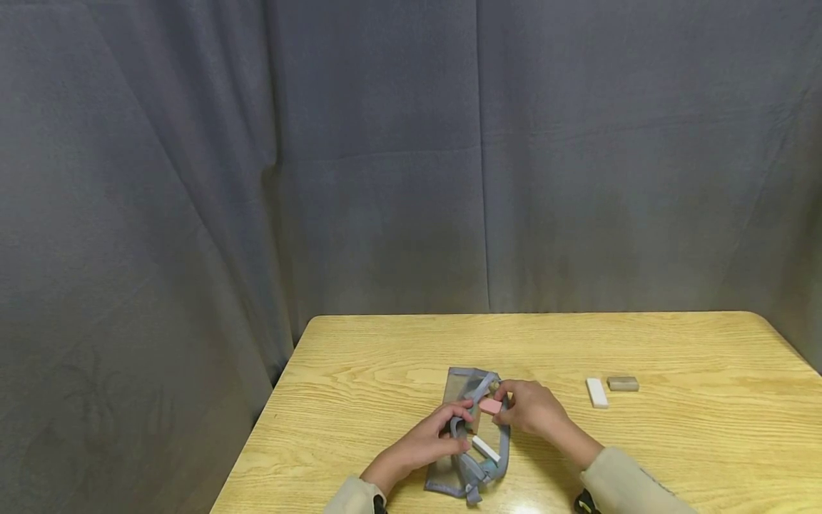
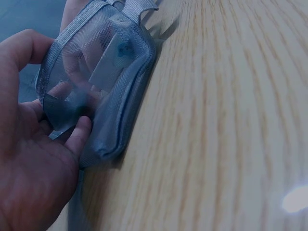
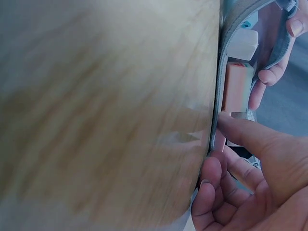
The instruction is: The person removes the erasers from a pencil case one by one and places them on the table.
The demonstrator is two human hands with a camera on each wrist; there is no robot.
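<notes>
A grey mesh zip pouch (image 1: 443,480) lies on the table with its mouth spread. My left hand (image 1: 425,440) grips the near-left rim of that mouth, fingers on one side and thumb lower down; the left wrist view shows the mesh wall (image 2: 122,108) beside the palm. At the opening, my right hand (image 1: 531,410) pinches a small pink eraser (image 1: 491,406) between thumb and fingers. Inside the pouch are a white eraser (image 1: 486,449) and an orange-and-green block-shaped eraser (image 3: 236,89). Right fingertips partly hide the pink eraser in the right wrist view.
To the right on the wooden table (image 1: 706,442) lie a white eraser (image 1: 596,392) and a grey-brown eraser (image 1: 623,384), close together. Behind the table's far edge hangs a grey curtain (image 1: 385,178).
</notes>
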